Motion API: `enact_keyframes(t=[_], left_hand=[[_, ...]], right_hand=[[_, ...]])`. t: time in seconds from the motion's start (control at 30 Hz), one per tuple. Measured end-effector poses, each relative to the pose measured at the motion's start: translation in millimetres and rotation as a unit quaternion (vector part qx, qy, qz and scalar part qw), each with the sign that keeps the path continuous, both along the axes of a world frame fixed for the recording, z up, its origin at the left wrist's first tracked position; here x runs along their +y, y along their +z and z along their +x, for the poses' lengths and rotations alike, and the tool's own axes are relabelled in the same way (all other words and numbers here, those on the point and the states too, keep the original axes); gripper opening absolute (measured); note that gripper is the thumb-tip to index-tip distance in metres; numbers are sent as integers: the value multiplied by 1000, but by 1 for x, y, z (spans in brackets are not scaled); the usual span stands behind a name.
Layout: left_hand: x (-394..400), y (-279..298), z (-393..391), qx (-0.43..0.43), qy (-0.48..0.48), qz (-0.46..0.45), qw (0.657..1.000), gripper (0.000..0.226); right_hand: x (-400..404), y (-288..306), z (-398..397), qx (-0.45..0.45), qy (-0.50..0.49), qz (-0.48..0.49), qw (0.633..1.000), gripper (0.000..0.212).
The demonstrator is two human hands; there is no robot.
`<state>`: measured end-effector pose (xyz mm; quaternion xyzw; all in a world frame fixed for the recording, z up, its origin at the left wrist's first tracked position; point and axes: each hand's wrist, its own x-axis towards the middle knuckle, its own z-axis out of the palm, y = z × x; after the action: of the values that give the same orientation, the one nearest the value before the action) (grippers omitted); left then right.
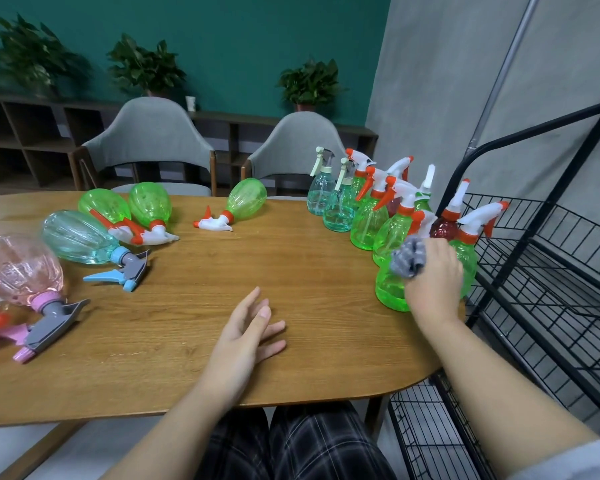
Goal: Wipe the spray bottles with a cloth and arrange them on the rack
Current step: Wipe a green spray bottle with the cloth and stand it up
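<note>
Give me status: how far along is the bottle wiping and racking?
Done: nothing racked; the wire rack shelves in view hold no bottles. In hand: right hand holds the grey cloth against an upright green bottle; left hand idle. Left: the upright cluster, plus bottles lying down, like the pink bottle.

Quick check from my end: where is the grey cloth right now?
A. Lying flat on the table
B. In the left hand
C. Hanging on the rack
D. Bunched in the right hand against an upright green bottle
D: the grey cloth is bunched in the right hand, against the nearest upright green bottle; the left hand is open above the table.
</note>
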<state>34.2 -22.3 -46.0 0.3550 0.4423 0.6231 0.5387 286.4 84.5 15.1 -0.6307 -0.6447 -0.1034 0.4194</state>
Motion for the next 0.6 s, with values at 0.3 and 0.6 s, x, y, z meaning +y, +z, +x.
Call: enact_keyframes(t=[0.3,0.6], left_hand=[[-1,3,0,0,-4,-5,1000,33],[-3,5,1,-7,-3,-20,1000,30]], right_hand=[[-2,-38,-1,-215,41,-43,975,31],[-9,-33,-18,-169,7,-86,982,31]])
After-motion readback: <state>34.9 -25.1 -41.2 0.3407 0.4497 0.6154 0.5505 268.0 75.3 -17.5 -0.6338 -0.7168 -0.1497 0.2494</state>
